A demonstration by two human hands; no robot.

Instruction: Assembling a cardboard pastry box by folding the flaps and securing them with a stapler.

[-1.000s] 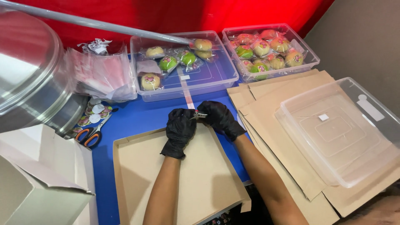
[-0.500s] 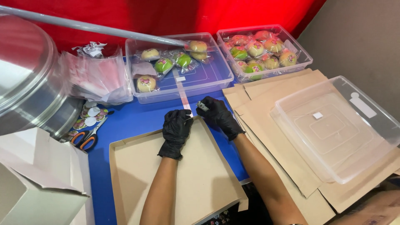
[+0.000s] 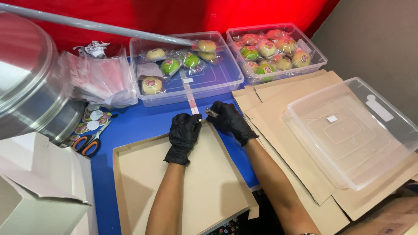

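Note:
Both my hands wear black gloves and meet at the far edge of a flat brown cardboard tray (image 3: 143, 182) on the blue table. My left hand (image 3: 185, 134) is curled at that edge, its fingertips pinching the lower end of a pale strip of tape (image 3: 190, 96) that runs up over the nearest clear tub. My right hand (image 3: 230, 120) is just right of it, gripping a small metal tool (image 3: 211, 112) beside the strip's end.
Two clear tubs (image 3: 220, 85) (image 3: 318, 56) hold wrapped round cakes. Flat cardboard sheets (image 3: 278, 113) and a clear lid (image 3: 348, 135) lie right. At left are a large metal drum (image 3: 26, 87), plastic bags (image 3: 98, 82), orange-handled scissors (image 3: 89, 143), round stickers and a white box (image 3: 35, 191).
Both hands have stayed together at the tray's far edge, with the strip still held. Only the view has shifted slightly.

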